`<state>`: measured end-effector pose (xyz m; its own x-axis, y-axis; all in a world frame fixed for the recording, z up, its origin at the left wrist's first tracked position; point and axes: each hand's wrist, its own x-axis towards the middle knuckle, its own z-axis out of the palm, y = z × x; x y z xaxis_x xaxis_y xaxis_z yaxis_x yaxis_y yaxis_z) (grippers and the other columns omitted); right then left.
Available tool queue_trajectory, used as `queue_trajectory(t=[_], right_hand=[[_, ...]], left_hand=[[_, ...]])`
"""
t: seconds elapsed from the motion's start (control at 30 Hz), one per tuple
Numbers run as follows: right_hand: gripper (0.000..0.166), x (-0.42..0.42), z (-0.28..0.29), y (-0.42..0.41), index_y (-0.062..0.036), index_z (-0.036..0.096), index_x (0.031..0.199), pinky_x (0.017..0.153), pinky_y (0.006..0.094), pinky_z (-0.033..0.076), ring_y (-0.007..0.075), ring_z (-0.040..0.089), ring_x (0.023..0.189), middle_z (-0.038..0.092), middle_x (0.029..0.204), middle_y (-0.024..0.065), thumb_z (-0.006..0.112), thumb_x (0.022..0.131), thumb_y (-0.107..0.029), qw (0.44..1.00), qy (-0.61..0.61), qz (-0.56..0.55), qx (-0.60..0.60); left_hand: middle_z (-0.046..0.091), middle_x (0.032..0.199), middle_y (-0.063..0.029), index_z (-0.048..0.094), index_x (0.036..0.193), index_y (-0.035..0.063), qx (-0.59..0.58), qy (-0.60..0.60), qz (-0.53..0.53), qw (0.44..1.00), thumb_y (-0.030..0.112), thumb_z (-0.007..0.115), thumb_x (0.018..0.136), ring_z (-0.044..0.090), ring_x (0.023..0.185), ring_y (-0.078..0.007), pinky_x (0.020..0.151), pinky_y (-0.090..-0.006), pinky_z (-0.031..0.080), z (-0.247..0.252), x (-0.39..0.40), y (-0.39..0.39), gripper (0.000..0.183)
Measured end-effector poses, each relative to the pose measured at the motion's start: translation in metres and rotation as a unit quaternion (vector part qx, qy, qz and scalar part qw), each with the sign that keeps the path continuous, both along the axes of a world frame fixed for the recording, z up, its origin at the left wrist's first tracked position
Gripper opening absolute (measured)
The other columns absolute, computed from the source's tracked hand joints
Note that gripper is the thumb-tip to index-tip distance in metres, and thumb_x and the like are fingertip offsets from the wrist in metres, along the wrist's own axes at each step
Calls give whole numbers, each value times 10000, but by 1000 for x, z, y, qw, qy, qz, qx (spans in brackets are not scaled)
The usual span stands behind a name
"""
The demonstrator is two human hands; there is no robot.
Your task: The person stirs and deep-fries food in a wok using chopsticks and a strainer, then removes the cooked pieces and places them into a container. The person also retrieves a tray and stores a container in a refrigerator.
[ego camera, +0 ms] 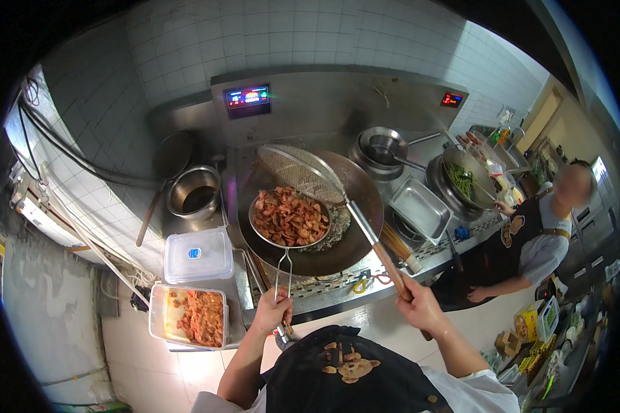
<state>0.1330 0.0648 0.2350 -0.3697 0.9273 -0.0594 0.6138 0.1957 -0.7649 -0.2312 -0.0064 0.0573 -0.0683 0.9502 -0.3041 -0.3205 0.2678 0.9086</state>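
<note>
My left hand [274, 311] grips the wire handle of a round strainer [286, 250], which is heaped with browned pieces of fried meat [290, 217]. The strainer is held above a large wok [359, 248], where hot oil [336, 232] foams and bubbles. In my right hand [421, 304] is the wooden handle of a big wire-mesh skimmer [302, 173]. Its mesh head is tilted over the back of the wok, just behind the meat, and no food shows on it. Part of the wok's inside is hidden by both tools.
Left of the wok stand a metal pot [194, 192] with dark liquid, a lidded plastic box [198, 255] and an uncovered box of raw marinated meat [202, 317]. On the right are a steel tray [420, 209], scissors [361, 285] and a co-worker [527, 248] at a second wok [457, 180] with green vegetables.
</note>
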Motion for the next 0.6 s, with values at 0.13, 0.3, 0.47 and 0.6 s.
queue_trajectory(t=[0.13,0.3,0.47,0.6], right_hand=[[644,12,14,19,-23,469,1440,693,256,465,100,511,745,556,808,41,623,816,32,999,48,-8,15],[535,22,4,63,-55,517,1387,596,259,440,90,492,648,522,746,10,560,855,-16,996,64,-59,24],[475,29,-23,119,-27,567,1279,808,376,504,346,653,857,670,939,214,591,804,-23,997,20,-64,46],[369,37,-68,160,-6,574,1163,763,354,486,279,587,776,617,837,149,625,798,-22,997,-15,-41,56]], left_hand=[[563,670,-92,455,1004,-15,7,12,7,1000,-21,576,932,557,463,-174,417,-311,459,17,3,-1,141],[570,669,-92,453,1006,-20,24,35,16,999,-30,565,935,560,461,-169,418,-302,461,48,8,-2,133],[568,635,-87,451,1006,-12,23,50,45,997,-49,560,923,542,437,-162,408,-279,438,77,10,-3,142],[558,624,-81,445,1004,-4,38,60,66,995,-64,536,914,524,423,-153,399,-272,424,101,11,-6,141]])
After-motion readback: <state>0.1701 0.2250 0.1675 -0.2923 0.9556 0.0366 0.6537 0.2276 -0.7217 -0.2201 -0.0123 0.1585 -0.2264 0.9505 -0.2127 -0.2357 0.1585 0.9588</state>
